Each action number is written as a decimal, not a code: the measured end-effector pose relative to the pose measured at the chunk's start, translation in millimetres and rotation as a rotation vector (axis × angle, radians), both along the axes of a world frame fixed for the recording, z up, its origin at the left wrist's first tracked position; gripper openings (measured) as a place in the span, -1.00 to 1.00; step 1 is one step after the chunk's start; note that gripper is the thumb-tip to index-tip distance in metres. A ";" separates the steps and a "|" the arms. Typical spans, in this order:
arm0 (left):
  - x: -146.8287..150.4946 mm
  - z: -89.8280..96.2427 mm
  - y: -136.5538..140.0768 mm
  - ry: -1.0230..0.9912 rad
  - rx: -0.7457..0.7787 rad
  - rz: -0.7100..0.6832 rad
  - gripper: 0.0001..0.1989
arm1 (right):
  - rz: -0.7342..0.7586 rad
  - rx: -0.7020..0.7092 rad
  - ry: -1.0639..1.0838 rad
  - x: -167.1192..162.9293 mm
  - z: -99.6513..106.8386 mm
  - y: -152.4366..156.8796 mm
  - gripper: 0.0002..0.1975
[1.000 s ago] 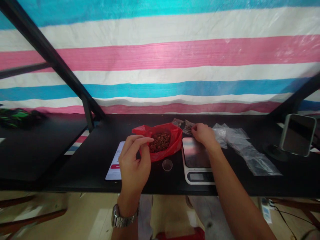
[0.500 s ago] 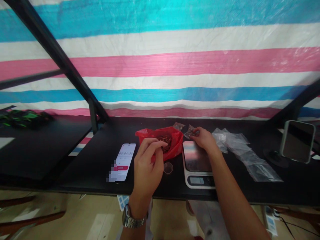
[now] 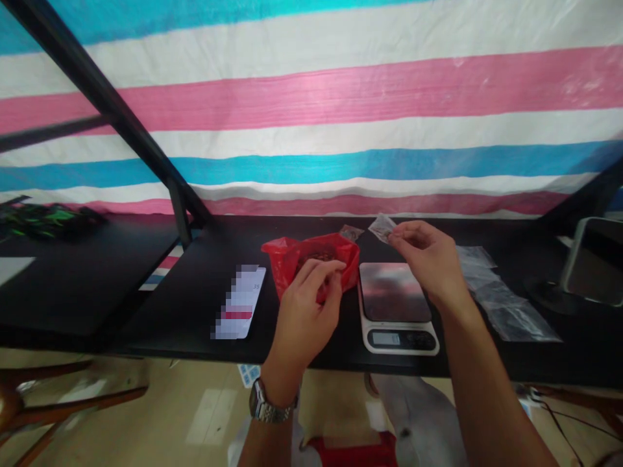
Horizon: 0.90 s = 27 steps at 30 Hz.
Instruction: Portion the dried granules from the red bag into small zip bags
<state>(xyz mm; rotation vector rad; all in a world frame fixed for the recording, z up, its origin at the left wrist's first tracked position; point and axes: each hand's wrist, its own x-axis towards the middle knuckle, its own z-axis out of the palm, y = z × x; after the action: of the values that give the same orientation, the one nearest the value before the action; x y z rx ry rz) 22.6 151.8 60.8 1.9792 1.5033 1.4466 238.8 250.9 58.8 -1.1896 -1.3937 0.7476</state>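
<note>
Between the fingertips of my right hand (image 3: 428, 256) is a small clear plastic bag (image 3: 381, 227) with some dark contents, held up behind the kitchen scale (image 3: 394, 292). My left hand (image 3: 309, 311) is over the front of an open red plastic bag (image 3: 282, 259) of small brown pieces. Its thumb and fingers are drawn together in a pinch; whatever may be in them is too small to make out. Another small filled bag (image 3: 350, 231) lies behind the red bag. Nothing rests on the scale's metal plate.
A phone (image 3: 250, 298) lies left of the red bag. Several clear flat bags (image 3: 516, 318) overlap to the right of the scale. Beyond them a screen-like device (image 3: 594, 259) stands on a round base. Slanted black frame bars (image 3: 111, 110) rise at the left.
My right hand has lifted the small plastic bag off the table and moved up and right, uncovering the scale. My left hand has shifted right over the red bag. The view has tilted slightly.
</note>
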 end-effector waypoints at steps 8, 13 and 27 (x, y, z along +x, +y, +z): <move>27.7 -4.9 0.1 -0.209 -0.359 -0.304 -0.75 | 0.294 -0.014 0.090 -3.3 -2.0 -34.9 -0.82; 33.8 -4.7 4.0 -0.458 -0.344 -0.229 -0.80 | 0.348 0.037 0.075 -22.6 -0.6 -43.2 -0.89; 19.3 -3.8 10.5 -0.749 -0.209 -0.040 -0.67 | 0.172 0.256 -0.214 -52.6 14.9 -62.8 -0.89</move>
<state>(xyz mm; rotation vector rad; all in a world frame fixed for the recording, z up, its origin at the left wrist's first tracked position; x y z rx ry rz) 41.9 162.3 57.1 1.1328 1.1902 1.6638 186.2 188.1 73.8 -0.9786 -1.7307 0.5503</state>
